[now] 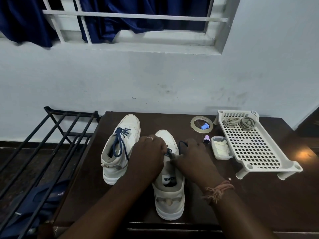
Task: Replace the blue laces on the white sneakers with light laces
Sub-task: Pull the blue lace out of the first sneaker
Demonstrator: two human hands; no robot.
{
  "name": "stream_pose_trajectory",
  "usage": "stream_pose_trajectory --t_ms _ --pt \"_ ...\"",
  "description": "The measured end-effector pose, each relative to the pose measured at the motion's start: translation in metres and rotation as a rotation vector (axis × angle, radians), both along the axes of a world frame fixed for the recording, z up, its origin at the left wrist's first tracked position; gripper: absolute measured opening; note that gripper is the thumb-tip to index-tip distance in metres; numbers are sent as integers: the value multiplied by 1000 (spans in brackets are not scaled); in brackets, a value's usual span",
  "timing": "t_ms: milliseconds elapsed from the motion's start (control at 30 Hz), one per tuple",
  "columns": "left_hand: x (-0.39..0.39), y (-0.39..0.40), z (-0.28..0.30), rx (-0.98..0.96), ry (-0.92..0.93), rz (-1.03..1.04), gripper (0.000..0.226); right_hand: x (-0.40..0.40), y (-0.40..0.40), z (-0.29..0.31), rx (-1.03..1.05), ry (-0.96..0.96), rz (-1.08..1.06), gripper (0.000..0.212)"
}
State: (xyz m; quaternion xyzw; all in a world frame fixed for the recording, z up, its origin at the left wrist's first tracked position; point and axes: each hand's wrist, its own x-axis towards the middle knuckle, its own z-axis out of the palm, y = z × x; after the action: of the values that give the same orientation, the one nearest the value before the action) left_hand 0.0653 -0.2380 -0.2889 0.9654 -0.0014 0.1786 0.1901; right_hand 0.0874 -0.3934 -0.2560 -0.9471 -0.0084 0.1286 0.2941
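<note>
blue lace [168,152] pinched by both hands, left hand [148,152], right hand [191,152], white sneaker [170,190]

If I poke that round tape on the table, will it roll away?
Probably not: the tape lies flat on its side, so a poke would likely just slide it. Stood on edge, a ring like that could roll. It looks thin and hollow, so it is likely light.
</note>
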Motion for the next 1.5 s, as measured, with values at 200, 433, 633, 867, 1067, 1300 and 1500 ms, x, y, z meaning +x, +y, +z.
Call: stream_pose_trajectory --t_ms 200,433,633,867,1067,1300,1500 --pt "-1 -2 0 61 24 -9 13 -9 7 -4 -38 -152 -8 51" --pt "2 2 20 -805 101 167 13 -12 8 2 124 -37 -19 14" --pt "-6 5 27 -926 219 119 17 -17 3 -3 250 7 -67 22" --pt "-13 -9 27 130 185 71 38 -18 1 1 390 37 -113 29" --pt "-15 -13 22 440 155 49 36 -17 7 1 260 -24 -17 18" --pt "-10 -17 14 373 180 119 40 -11 1 2 222 -20 49 10" --pt "-3 -6 14 -332 108 157 10 -1 -6 0 224 -62 -20 15"
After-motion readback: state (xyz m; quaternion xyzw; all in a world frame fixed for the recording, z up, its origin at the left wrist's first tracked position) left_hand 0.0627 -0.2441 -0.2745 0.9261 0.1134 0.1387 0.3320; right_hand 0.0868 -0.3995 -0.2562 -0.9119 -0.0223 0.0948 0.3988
